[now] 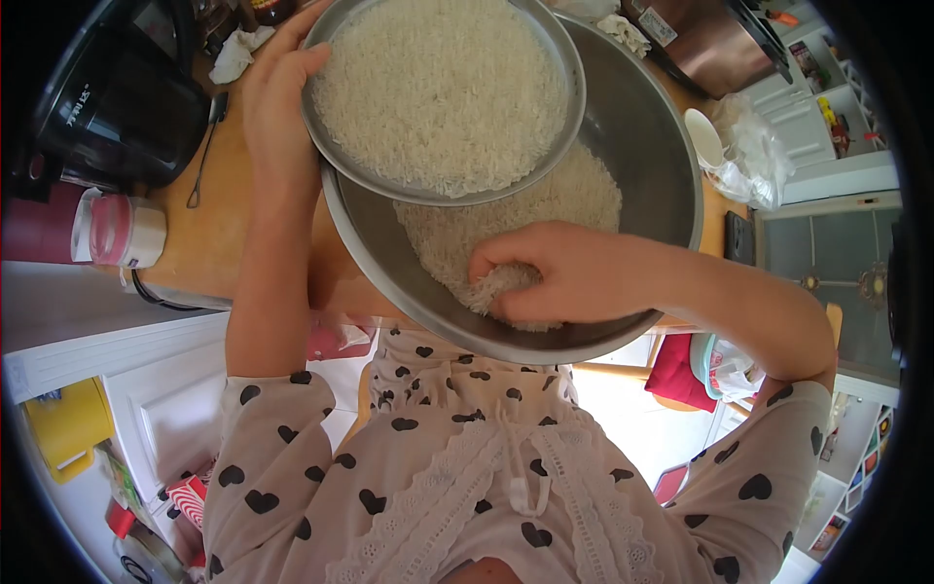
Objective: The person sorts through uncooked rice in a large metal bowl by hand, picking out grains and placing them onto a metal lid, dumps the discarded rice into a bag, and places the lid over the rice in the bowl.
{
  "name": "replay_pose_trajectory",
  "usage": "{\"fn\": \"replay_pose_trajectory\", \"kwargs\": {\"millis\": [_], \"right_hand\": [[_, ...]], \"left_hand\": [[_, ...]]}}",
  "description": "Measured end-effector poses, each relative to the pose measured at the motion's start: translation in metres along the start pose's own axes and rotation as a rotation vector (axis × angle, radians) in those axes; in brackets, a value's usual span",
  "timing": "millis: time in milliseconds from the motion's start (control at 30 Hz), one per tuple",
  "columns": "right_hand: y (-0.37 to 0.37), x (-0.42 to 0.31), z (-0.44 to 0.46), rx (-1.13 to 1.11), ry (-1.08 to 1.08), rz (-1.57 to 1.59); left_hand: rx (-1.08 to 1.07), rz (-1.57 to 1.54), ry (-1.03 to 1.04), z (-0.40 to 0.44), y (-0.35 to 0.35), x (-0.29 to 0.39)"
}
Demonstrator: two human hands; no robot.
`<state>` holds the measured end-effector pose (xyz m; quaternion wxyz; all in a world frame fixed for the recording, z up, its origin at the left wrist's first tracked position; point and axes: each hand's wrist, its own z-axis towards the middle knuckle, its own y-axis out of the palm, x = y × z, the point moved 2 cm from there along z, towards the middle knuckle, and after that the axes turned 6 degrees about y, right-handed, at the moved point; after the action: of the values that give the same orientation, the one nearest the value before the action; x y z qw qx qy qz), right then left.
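Note:
A round metal plate (576, 92) full of white rice (443, 88) is gripped at its left rim by my left hand (282, 107), thumb over the edge. The plate is over the upper left part of a large metal bowl (662, 146). More white rice (457, 234) lies in the bottom of the bowl, partly hidden beneath the plate. My right hand (550, 273) is down in the bowl, its fingers curled around some of this rice.
On the wooden table (209, 243), a black appliance (126, 107) and a pink-and-white container (126, 231) stand at the left. A copper-coloured pot (705, 44), a white cup (702, 138) and a clear plastic bag (759, 156) are at the right.

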<state>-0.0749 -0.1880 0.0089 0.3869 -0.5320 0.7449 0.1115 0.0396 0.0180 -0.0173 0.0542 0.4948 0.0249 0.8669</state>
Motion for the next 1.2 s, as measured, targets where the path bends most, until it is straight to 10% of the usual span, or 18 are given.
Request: {"fn": "replay_pose_trajectory", "kwargs": {"millis": [100, 233, 733, 1200], "right_hand": [[-0.002, 0.013, 0.004, -0.091, 0.230, 0.537], [-0.017, 0.012, -0.010, -0.284, 0.199, 0.499], [-0.083, -0.069, -0.048, 0.422, -0.298, 0.354], [-0.054, 0.037, -0.014, 0.443, 0.008, -0.747]], "left_hand": [[-0.012, 0.001, -0.004, -0.001, 0.002, 0.003], [-0.010, -0.021, 0.002, -0.004, 0.005, 0.007], [0.027, 0.010, -0.026, -0.004, 0.006, 0.009], [0.049, -0.220, -0.067, -0.003, 0.014, 0.013]]}}
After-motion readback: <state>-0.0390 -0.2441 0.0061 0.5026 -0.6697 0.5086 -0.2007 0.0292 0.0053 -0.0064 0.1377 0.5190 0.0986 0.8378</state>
